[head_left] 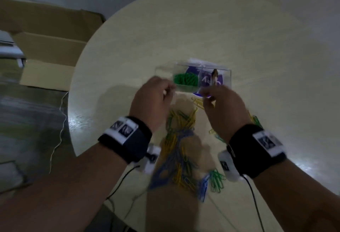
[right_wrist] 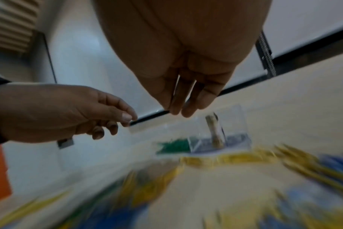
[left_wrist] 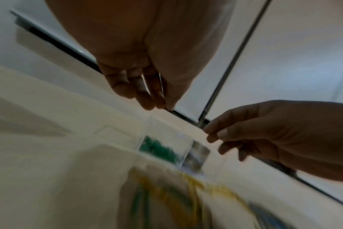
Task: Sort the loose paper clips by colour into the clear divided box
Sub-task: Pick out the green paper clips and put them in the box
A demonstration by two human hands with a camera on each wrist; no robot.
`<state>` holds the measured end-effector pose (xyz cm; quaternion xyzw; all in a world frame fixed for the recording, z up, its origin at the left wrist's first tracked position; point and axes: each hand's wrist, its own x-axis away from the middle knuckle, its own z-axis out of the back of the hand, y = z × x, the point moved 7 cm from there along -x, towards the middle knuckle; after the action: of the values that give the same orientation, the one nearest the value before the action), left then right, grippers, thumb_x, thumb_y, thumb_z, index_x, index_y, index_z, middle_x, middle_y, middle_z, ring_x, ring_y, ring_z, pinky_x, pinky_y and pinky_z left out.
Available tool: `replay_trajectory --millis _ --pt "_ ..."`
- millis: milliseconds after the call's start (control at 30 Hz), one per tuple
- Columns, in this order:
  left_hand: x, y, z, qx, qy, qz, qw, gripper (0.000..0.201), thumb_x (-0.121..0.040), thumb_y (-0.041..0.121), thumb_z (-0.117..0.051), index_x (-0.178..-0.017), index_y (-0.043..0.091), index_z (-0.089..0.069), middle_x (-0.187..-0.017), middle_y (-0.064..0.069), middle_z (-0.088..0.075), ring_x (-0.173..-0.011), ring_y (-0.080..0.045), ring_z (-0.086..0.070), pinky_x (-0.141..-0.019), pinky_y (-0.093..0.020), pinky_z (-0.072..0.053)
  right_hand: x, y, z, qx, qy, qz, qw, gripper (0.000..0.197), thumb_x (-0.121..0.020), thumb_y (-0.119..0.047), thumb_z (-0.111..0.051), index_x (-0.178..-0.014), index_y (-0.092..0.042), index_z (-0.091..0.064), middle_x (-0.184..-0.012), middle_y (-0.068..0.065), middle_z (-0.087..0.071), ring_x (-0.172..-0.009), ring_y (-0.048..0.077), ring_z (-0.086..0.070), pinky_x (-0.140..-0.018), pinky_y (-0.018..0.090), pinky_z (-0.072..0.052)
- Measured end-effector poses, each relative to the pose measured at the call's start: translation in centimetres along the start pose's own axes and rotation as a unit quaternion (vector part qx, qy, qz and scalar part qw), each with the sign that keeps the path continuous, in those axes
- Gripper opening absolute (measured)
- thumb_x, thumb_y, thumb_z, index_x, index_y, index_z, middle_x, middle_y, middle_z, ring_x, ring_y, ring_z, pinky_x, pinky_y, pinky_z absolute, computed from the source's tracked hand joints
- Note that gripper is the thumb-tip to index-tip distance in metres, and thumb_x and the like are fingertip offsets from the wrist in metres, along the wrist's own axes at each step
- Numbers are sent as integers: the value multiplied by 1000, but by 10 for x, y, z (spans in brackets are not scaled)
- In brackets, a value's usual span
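While both hands hang above the round pale table (head_left: 184, 20), the clear divided box (head_left: 227, 77) sits just beyond their fingertips, near the middle of the tabletop. Its left compartment holds a heap of green clips (head_left: 185, 80); the compartment beside it shows a purple printed label through the bottom (the text on it is too blurred to read) and something slim and brownish standing in it, which I cannot identify. The left hand (head_left: 152, 101) has its fingers curled with thumb and forefinger drawn together, and the right hand (head_left: 222, 106) is posed the same way. Whether either pinches a clip cannot be told, since motion blur hides anything between the fingertips in all three views. Nearer the person, between and under the wrists, lies the loose pile of paper clips (head_left: 182, 151), yellow, blue and green mixed, with a small cluster of green ones at its right edge. Black bands with white tags wrap both wrists, and a cardboard box (head_left: 47, 48) stands left of the table
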<state>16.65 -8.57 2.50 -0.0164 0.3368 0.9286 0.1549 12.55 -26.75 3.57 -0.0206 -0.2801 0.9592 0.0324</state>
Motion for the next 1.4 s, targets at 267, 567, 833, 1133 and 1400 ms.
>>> replay_trajectory --millis 267,567,833,1133,1400 --pt "106 -42 -40 -183 -184 -103 960 34 -94 29 -50 -127 25 -58 -137 9 -53 -114 -22 -46 -88 -41 -46 97 34 -72 179 -287 98 936 66 -81 -74 -29 -142 -52 -20 -161 3 1 -147 30 7 -117 46 -8" --pt "79 -43 -21 -94 -81 45 991 22 -92 33 -56 -101 17 -68 -96 -3 -62 -90 -27 -58 -76 -40 -51 74 36 -27 72 -100 82 989 36 -83 -56 -56 -108 -32 -67 -122 1 -62 -120 29 -52 -101 41 -38" --pt "62 -52 -33 -142 -189 121 964 16 -91 10 -52 -101 11 -65 -107 -12 -55 -99 -32 -54 -81 -39 -45 23 10 -74 81 -164 -15 983 31 -83 -25 -60 -113 -17 -60 -109 11 -63 -103 34 -57 -86 41 -48" --pt "86 -51 -21 -122 -164 120 972 19 -92 18 -56 -109 13 -60 -105 -10 -59 -97 -29 -55 -83 -40 -47 43 9 -62 -18 -150 -10 988 15 -81 -12 -59 -94 -16 -66 -102 9 -58 -91 28 -57 -75 31 -42" --pt "90 -54 -27 -122 -187 146 964 6 -93 19 -52 -90 21 -57 -99 -7 -57 -97 -27 -52 -81 -36 -43 60 -8 -84 51 -244 112 962 17 -83 -9 -51 -92 -18 -61 -141 -5 -52 -94 31 -50 -83 37 -40"
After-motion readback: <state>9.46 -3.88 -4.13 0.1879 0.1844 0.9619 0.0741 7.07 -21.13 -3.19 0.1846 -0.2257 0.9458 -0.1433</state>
